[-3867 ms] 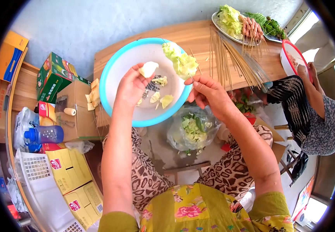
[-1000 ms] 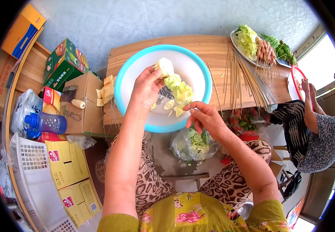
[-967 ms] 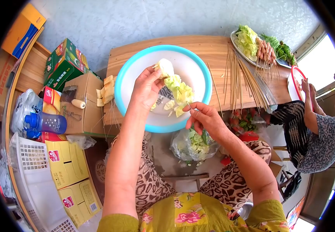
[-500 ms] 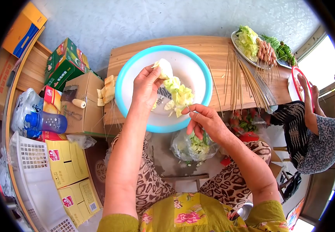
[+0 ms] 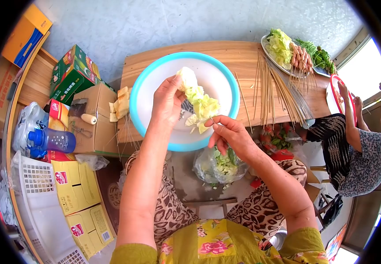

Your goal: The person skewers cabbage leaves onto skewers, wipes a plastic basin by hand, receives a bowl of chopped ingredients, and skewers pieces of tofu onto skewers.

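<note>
Left hand (image 5: 166,102): I have it over the basin, thumb and fingers pinching a pale leaf piece (image 5: 187,78); whether that piece is pierced, I can't tell from here.
Right hand (image 5: 232,135): its thumb and forefinger grip the lower end of a skewer (image 5: 212,118), the other fingers curled loosely beneath.
Skewered leaves (image 5: 204,104): I see several yellow-green leaves bunched along the skewer, between the two hands and above the basin's open middle, running up to the pale leaf piece.
Basin (image 5: 135,88): blue-rimmed and white inside, on the desk (image 5: 243,55) with its near edge overhanging; I make out a dark patterned patch on its bottom.
Bare skewers (image 5: 269,94): many lie fanned on the desk to the right of the basin, one apart from the bundle and close to the basin's rim.
Plate (image 5: 265,49): at the far right of the desk, bearing leafy pieces (image 5: 280,46) and, just beside them, pinkish sausages (image 5: 301,58); green vegetables (image 5: 321,58) sit next to it.
Clear bag (image 5: 202,169): I find it low between the knees, below the basin's near edge, with chopped greens (image 5: 225,165) in it.
Co-worker: at my far right, a person's hands (image 5: 344,90) are at a red-rimmed basin (image 5: 331,99).
Left side: a cardboard box (image 5: 104,119) stands near the basin, pale yellow pieces (image 5: 122,102) between them; a blue bottle (image 5: 59,140) lies farther left.
</note>
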{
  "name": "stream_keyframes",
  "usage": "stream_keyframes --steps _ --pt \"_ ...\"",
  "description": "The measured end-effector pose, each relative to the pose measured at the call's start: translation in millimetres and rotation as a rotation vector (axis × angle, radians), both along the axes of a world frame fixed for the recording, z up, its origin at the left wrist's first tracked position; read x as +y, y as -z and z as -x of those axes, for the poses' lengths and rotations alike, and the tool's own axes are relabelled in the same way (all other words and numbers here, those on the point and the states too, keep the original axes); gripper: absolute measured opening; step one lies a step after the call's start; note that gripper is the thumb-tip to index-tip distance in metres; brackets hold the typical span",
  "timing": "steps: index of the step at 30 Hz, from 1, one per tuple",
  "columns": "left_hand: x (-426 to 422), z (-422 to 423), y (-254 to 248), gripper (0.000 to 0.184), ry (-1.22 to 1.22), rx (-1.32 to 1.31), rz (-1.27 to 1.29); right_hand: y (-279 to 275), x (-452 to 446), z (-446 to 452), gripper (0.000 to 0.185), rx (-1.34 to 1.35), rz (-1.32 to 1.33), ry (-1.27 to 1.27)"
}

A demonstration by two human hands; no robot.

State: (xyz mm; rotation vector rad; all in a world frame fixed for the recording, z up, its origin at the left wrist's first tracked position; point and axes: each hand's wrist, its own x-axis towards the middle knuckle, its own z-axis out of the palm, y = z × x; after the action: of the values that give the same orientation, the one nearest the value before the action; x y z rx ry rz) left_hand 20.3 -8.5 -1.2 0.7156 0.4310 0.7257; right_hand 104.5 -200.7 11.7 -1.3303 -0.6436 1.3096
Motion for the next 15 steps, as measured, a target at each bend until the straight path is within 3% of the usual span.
stream_keyframes --steps 15 --pt "-1.3 0.9 2.9 0.019 0.047 0.064 -0.039 10.0 6.1 -1.1 0.019 0.007 0.004 0.019"
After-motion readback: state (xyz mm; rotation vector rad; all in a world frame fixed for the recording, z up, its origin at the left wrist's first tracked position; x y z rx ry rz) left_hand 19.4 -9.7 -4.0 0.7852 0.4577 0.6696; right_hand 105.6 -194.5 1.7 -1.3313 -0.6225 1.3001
